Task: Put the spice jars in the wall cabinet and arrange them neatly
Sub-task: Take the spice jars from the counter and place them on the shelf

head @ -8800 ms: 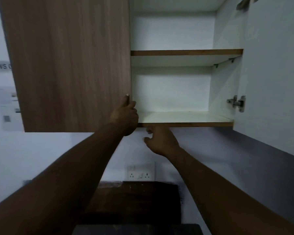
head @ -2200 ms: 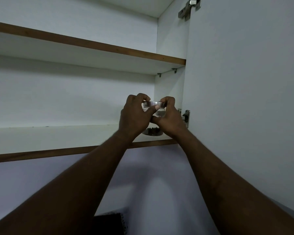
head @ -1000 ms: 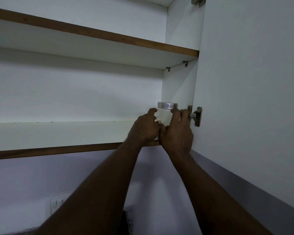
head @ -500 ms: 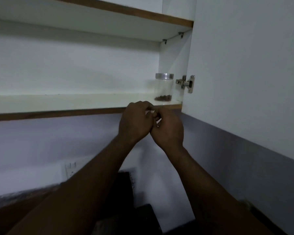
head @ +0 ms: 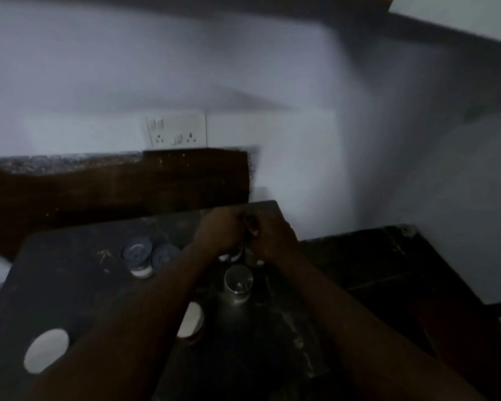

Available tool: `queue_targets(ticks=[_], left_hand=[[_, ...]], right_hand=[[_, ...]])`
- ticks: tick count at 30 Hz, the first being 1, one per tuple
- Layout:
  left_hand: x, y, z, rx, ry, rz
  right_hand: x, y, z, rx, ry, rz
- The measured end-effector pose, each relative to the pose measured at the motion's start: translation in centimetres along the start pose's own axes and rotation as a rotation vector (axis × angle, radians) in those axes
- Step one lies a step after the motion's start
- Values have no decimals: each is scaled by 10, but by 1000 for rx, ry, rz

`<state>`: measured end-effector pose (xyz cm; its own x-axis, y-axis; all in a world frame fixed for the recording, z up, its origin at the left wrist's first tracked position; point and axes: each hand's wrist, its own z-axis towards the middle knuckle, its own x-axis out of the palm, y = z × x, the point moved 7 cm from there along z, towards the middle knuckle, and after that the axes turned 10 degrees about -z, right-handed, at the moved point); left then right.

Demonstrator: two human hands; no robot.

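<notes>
Both hands have come down from the cabinet shelf edge to the dark bench (head: 70,285). The left hand (head: 219,237) and right hand (head: 275,240) are held together, knuckles touching and fingers curled; blur hides whether they grip anything. The jar seen standing in the shelf's right corner half a second ago is now out of view. On the bench, the grey-lidded jars (head: 136,251) stand side by side left of the hands. A metal-lidded jar (head: 238,280) stands just below the hands, and a white-lidded jar (head: 190,319) shows beside the left forearm. A wall socket (head: 175,130) sits above.
</notes>
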<state>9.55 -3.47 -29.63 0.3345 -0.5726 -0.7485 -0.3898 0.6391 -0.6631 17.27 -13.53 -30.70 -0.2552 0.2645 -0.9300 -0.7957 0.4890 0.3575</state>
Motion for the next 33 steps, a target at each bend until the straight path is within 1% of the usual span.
queue_targets(ticks=[3, 6, 10, 12, 14, 16, 18, 20, 24, 26, 28, 30, 33], left_hand=[[33, 27, -22, -52, 68, -17], [60, 49, -41, -106, 100, -35], [96, 81, -56, -186, 213, 73], [109, 97, -60, -267, 235, 11], [124, 108, -64, -319, 266, -75], [136, 114, -70, -329, 292, -110], [140, 116, -71, -315, 252, -118], [139, 117, -72, -292, 189, -125], [129, 107, -73, -224, 155, -151], [116, 98, -74, -188, 95, -198], [97, 87, -72, -137, 26, -213], [78, 75, -66, -72, 25, -216], [42, 53, -53, 7, 19, -291]], right_hand=[[40, -3, -21, 37, 87, 7], [73, -5, -40, 56, 174, 35], [102, -16, -58, 140, 217, -5], [118, -22, -63, 215, 264, 11], [137, -27, -68, 286, 349, 56], [152, -30, -71, 300, 405, 86], [161, -33, -71, 310, 411, 93], [163, -35, -71, 328, 380, 107], [154, -34, -69, 272, 292, 114], [141, -36, -65, 274, 204, 132], [122, -37, -61, 307, 102, 225], [100, -33, -54, 279, 16, 299], [62, -22, -37, 204, -118, 325]])
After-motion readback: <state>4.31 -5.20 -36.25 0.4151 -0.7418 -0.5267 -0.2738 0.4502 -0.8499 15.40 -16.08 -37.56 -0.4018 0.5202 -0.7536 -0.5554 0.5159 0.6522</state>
